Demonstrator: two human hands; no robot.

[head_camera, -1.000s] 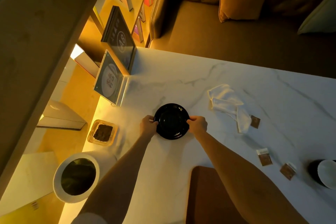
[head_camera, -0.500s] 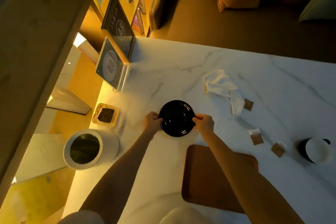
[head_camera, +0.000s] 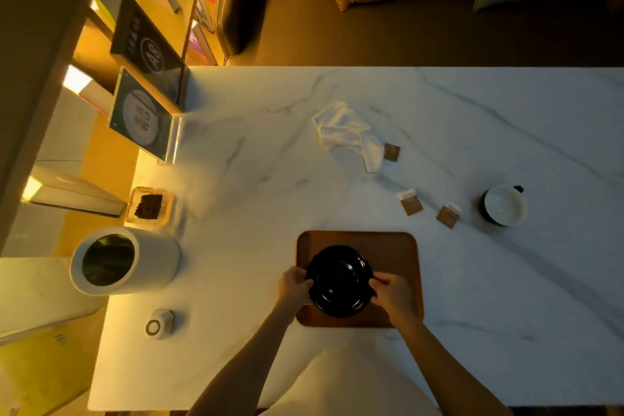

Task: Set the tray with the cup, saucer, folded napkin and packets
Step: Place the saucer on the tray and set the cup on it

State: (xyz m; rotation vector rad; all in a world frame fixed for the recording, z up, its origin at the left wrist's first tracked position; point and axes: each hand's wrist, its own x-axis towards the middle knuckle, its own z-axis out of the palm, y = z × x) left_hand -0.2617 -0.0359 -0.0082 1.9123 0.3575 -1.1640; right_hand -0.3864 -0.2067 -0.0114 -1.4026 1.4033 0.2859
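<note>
A black saucer (head_camera: 339,280) is over the left half of the brown tray (head_camera: 395,250), near the table's front edge. My left hand (head_camera: 293,286) grips its left rim and my right hand (head_camera: 391,292) grips its right rim. I cannot tell whether the saucer rests on the tray or hovers just above it. A crumpled white napkin (head_camera: 344,133) lies further back on the marble table (head_camera: 270,162). Three brown packets lie to the right: one (head_camera: 391,152) beside the napkin, two (head_camera: 411,203) (head_camera: 448,215) nearer the cup. The dark cup (head_camera: 503,205) with a white inside stands at the right.
A white cylindrical bin (head_camera: 118,260) stands at the table's left front, with a small glass dish (head_camera: 149,206) behind it and a small white device (head_camera: 158,324) in front. Framed signs (head_camera: 141,116) stand at the left edge. A sofa (head_camera: 371,10) lies beyond the far edge.
Both hands have carried the saucer from the bare marble toward me and onto the area over the tray. The view has tilted down, showing the whole tray.
</note>
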